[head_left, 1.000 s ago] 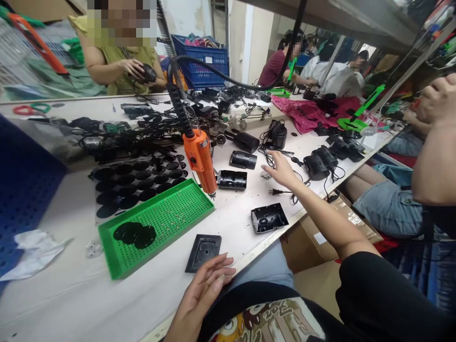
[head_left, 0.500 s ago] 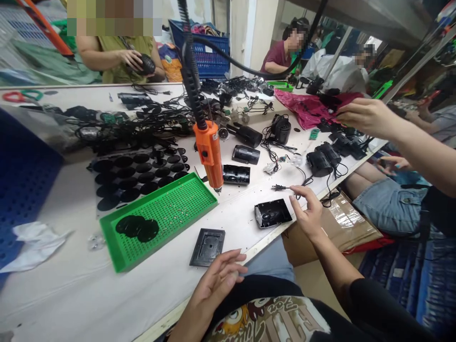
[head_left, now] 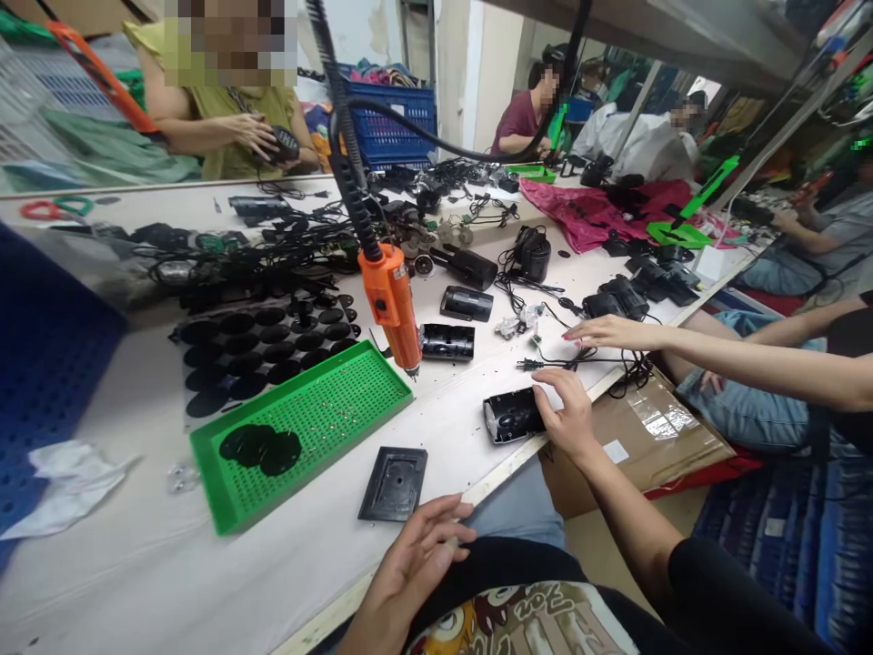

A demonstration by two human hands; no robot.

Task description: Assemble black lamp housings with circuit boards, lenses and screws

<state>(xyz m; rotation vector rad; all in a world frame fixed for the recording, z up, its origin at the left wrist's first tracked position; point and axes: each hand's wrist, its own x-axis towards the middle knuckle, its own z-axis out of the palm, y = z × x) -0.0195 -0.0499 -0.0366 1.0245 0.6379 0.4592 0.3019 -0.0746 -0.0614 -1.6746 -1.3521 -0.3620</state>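
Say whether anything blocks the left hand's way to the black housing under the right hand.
Nothing visible does. The square black plate lies to the left of the line from the left hand to the housing, on which the right hand rests.

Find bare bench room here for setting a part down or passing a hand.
Bare white bench lies between the green perforated tray and the black housing by the right hand, and left of the tray. The far side, under tangled black cables, is crowded.
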